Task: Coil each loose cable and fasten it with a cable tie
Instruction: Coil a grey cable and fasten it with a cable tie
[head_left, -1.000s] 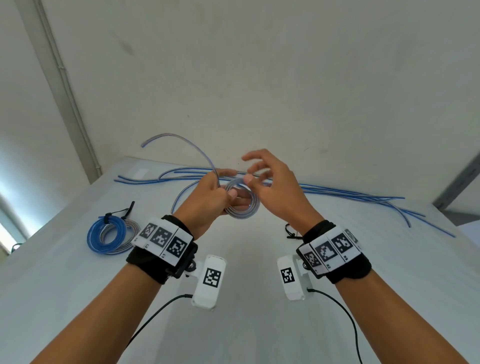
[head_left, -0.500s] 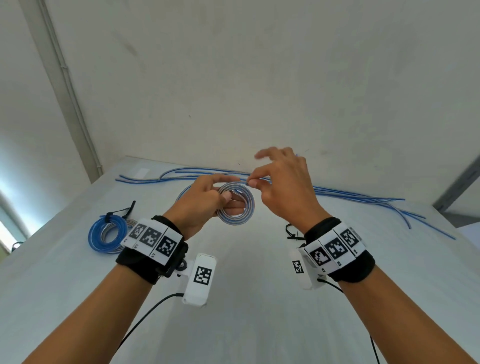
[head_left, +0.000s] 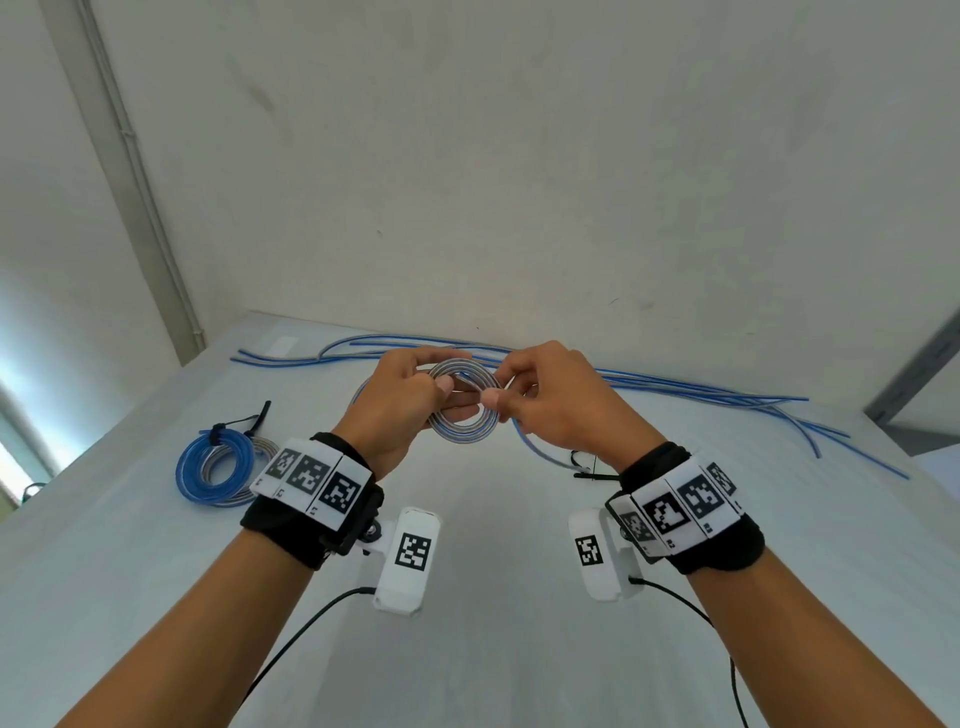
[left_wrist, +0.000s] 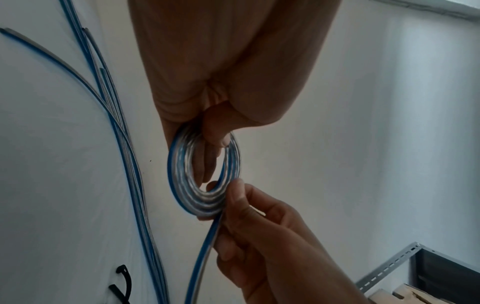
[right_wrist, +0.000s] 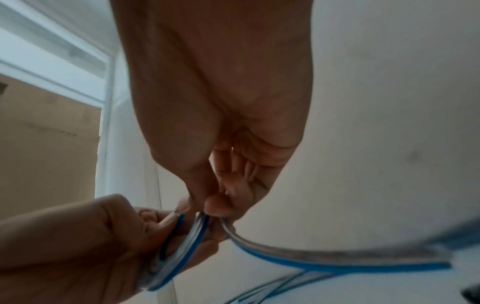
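A blue-and-silver flat cable is wound into a small coil (head_left: 464, 422) held above the white table (head_left: 493, 649). My left hand (head_left: 402, 402) grips the coil's left side, thumb on its face and fingers through the middle, as the left wrist view shows on the coil (left_wrist: 205, 197). My right hand (head_left: 540, 400) pinches the coil's right edge, where the cable's loose tail (head_left: 535, 449) hangs down toward the table. The right wrist view shows the coil (right_wrist: 182, 246) edge-on and the tail (right_wrist: 324, 259) running off right. Black cable ties (head_left: 587, 465) lie under my right wrist.
A finished blue coil (head_left: 218, 467) with a black tie lies at the table's left. Several loose blue cables (head_left: 701, 395) run along the far edge by the wall. A grey metal shelf frame (head_left: 914, 374) stands at the right.
The free end that arched up to the left is now wound in. My right hand went from spread fingers to a pinch on the coil's right edge. Both hands moved slightly nearer.
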